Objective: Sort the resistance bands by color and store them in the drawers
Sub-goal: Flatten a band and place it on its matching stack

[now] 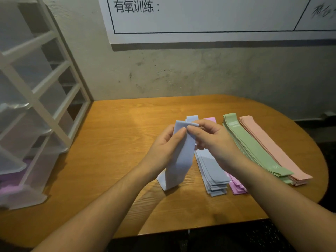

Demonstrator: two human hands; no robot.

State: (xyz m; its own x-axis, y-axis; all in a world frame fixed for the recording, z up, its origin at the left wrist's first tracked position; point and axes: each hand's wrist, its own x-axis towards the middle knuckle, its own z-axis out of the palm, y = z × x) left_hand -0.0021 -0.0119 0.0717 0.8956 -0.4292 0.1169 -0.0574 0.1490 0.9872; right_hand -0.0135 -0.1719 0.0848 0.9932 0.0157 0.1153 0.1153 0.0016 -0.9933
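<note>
Hidden and cut-off parts, as I see them

The drawer unit (36, 99) is cut at the left edge; my right hand (212, 140) covers the purple pile (236, 186) middle.

in front of you sits a rounded wooden table with an orange-brown grain (112, 142), pushed against a rough grey concrete wall (200, 73). above it hangs a white paper chart with black ruled lines and printed chinese characters (200, 17). a dark speckled floor (254, 239) shows below the table's near edge.
</note>
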